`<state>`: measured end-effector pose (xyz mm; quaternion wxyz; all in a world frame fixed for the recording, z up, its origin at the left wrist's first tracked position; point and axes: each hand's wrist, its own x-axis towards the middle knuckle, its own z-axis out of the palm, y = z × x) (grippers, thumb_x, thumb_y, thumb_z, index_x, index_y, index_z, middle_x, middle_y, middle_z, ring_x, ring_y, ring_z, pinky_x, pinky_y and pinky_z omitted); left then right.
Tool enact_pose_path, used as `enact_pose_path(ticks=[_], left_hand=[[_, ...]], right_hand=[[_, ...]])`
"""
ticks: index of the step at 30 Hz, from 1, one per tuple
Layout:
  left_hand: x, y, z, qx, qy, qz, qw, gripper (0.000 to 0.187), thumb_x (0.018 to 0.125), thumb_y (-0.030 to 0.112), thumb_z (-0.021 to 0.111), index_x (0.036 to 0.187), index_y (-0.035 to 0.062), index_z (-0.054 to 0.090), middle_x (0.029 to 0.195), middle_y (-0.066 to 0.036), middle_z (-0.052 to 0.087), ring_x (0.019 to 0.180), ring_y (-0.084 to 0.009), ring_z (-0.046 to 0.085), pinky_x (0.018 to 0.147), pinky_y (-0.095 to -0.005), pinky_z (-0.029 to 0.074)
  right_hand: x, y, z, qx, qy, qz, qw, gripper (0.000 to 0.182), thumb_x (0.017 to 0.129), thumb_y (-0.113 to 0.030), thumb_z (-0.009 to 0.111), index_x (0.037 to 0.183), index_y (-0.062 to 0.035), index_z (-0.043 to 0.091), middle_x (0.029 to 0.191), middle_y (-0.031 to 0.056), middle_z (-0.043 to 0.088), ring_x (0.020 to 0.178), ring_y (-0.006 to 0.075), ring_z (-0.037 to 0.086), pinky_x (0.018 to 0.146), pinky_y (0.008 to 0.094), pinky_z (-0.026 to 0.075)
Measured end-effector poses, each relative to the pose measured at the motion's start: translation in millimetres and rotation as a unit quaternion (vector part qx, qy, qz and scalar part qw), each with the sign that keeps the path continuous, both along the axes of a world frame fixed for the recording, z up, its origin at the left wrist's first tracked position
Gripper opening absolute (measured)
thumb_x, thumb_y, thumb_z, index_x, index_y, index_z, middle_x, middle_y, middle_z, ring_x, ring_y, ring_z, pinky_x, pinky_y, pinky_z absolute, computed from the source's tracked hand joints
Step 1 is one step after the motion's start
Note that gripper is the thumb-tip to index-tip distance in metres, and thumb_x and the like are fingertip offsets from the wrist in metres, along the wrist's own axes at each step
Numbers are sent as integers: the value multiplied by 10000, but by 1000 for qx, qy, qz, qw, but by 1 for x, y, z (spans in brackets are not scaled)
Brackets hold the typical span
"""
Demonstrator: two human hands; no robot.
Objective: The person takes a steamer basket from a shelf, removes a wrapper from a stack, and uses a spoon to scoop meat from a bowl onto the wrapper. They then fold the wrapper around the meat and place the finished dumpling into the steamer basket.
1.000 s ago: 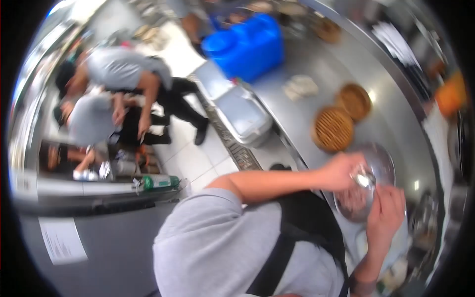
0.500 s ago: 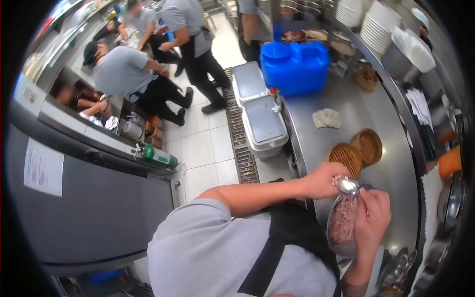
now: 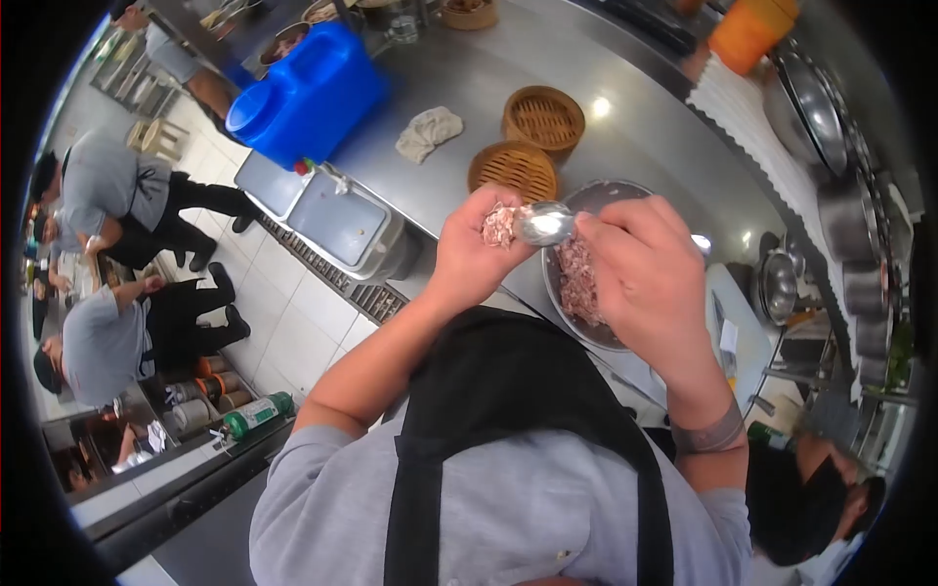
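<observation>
Left hand (image 3: 471,256) half-curled round pink minced-meat lump (image 3: 498,227); right hand (image 3: 647,278) closed on shiny metal spoon (image 3: 547,226) — spoon head right beside lump — both over round steel bowl (image 3: 606,193) holding more mince (image 3: 578,281) (partly hidden by right hand). Two round brown bamboo steamer baskets (image 3: 543,119) near bowl on steel counter (image 3: 645,122), crumpled off-white cloth (image 3: 428,134) beyond

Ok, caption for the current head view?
Left hand cups minced meat, right hand holds a spoon against it, bamboo steamers beyond.

Two steamers (image 3: 543,119) by one meat bowl (image 3: 598,338); one spoon (image 3: 547,225), one cloth (image 3: 428,133), one blue jug (image 3: 318,93), two lidded bins (image 3: 339,223).
</observation>
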<state>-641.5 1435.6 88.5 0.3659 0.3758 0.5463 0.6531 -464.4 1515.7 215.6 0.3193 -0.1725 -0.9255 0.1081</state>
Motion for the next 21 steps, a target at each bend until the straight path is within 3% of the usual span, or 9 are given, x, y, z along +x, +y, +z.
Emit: enact_pose_path(ticks=[3,5,9,11,21], left_hand=[[4,10,1,7,-22,-34,999,355,824,55,848,1085,73,608,965,17,649,886,-70,604,789,-275,516],[3,14,2,-44,97,-57,993,387,842,37,866,1110,61,588,1053,3,702,918,-73,647,831,-271,551],[18,21,12,-9,88,-86,992,403,835,58,872,1140,59,609,1031,4,707,901,-82,655,831,-282,553],[19,22,16,-29,139,-80,987,381,833,78,874,1137,60,645,996,1,705,903,-85,655,832,-283,547],[26,22,15,-43,136,-123,982,363,806,71,877,1110,46,682,967,-3,693,903,-94,625,822,-289,522]], right_hand=[[10,3,7,16,0,-26,1000,234,722,28,745,952,-16,754,895,67,652,820,260,629,730,372,529],[16,3,15,21,2,-41,999,235,721,25,740,951,-20,753,895,63,651,825,258,629,730,374,527],[20,5,3,34,-36,-42,998,240,711,15,731,947,-27,752,900,57,656,822,253,625,717,379,522],[28,4,13,22,-29,-61,997,241,709,13,730,945,-29,751,902,55,658,822,251,624,713,380,521],[39,-3,17,40,-28,-68,997,225,702,-3,731,921,-48,748,874,45,639,799,249,602,702,383,514]])
